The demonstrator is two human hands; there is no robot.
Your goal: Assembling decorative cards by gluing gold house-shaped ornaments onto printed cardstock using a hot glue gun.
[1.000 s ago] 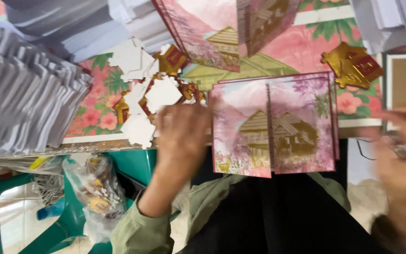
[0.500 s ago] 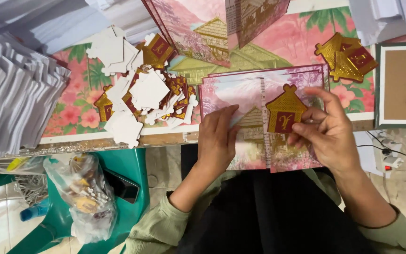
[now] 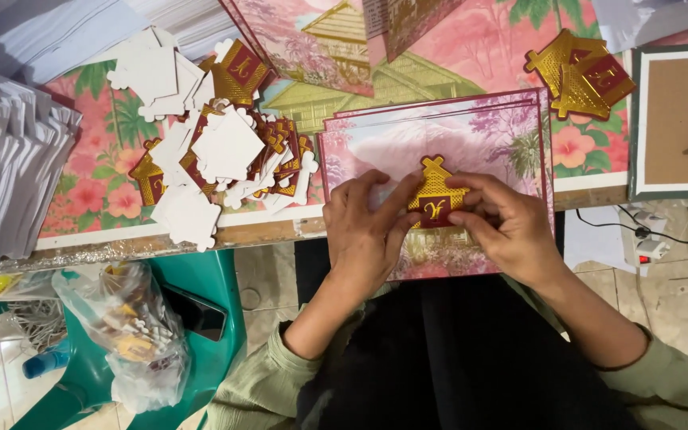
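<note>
Pressing down on a gold and red house-shaped cutout [image 3: 434, 195], both hands are being used at the middle of a pink printed card [image 3: 439, 139] that is lying on top of a small stack at the table's near edge. The cutout is being pinched at its left side by the fingertips of the left hand [image 3: 364, 227], and its right side is being held between the thumb and fingers of the right hand [image 3: 503, 227]; both hands are closed narrowly on it. The step in hand is judged to be the seating of the cutout over the card's centre fold. What seems called for is that the piece be kept square to the fold while it is being pressed flat, without the card beneath being shifted.

To the left, a heap of loose cutouts [image 3: 224, 151], many lying white side up, is being kept on the flowered table cover [image 3: 97, 199]. A few more gold pieces [image 3: 583, 76] are lying at the upper right, well apart from the hands.
</note>
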